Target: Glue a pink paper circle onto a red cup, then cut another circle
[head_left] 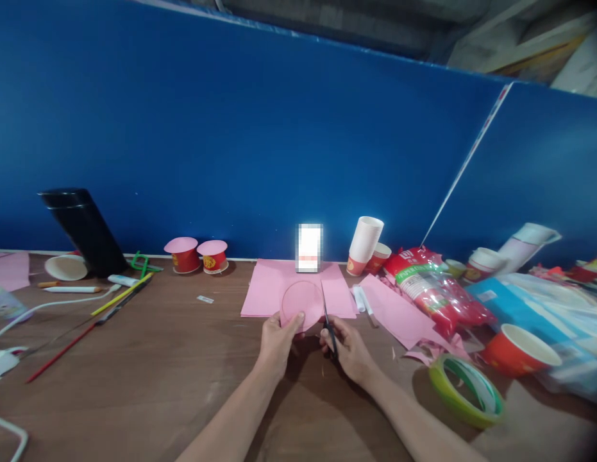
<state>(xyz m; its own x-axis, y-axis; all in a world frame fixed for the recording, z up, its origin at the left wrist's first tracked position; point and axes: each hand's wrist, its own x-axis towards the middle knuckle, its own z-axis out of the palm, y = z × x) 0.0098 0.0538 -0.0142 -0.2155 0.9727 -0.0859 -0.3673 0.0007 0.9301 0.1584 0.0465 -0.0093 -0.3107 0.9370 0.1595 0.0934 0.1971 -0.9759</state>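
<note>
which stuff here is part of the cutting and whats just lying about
Part of the cutting:
pink paper piece, in the left hand
scissors, in the right hand
pink sheets behind, likely

Seemingly just lying about:
black flask
red packet
tape roll

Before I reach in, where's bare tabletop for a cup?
Widest: brown tabletop between the red stick and left hand. Narrow: between the pink-topped cups and pink sheets. Crowded: right side, with tape roll, red packet, orange cup; far left, around the black flask.
</note>
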